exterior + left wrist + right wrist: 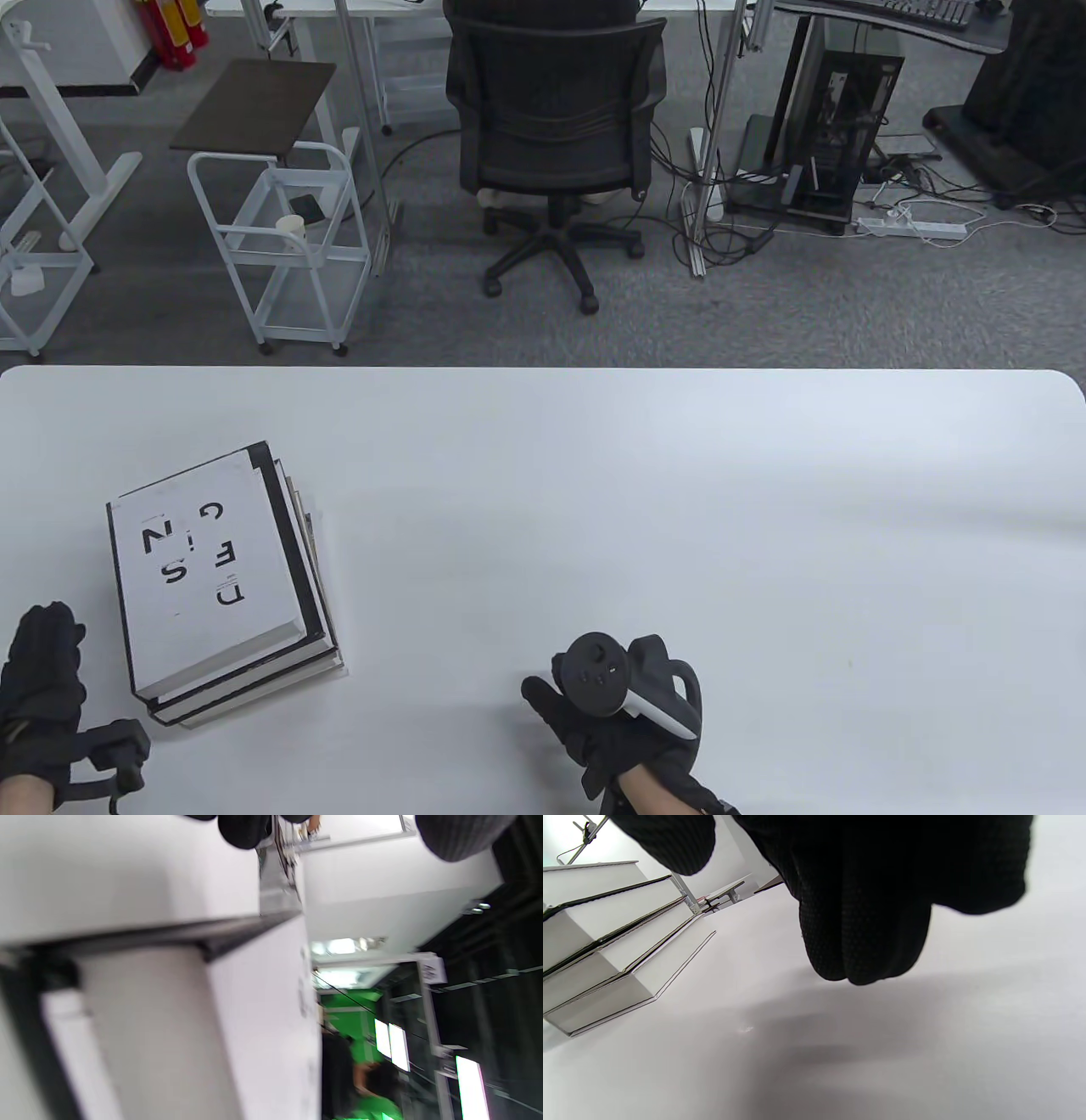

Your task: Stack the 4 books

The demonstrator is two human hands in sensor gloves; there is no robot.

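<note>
The books lie in one stack (pixel 212 577) on the left of the white table (pixel 679 509). The top book is white with scattered black letters, and the lower ones stick out a little on the right side. My left hand (pixel 42 671) is just left of the stack near the front edge, apart from it and empty. The left wrist view shows the stack (pixel 169 1027) close up and blurred. My right hand (pixel 560 713) hangs over bare table to the right of the stack, holding nothing. Its fingers (pixel 865 921) droop loosely together, with the stack (pixel 606 942) at left.
Beyond the table's far edge stand a black office chair (pixel 556 127), a white wire cart (pixel 280 246), and a computer tower with cables (pixel 836 144) on the carpet. The table's right half is bare white surface.
</note>
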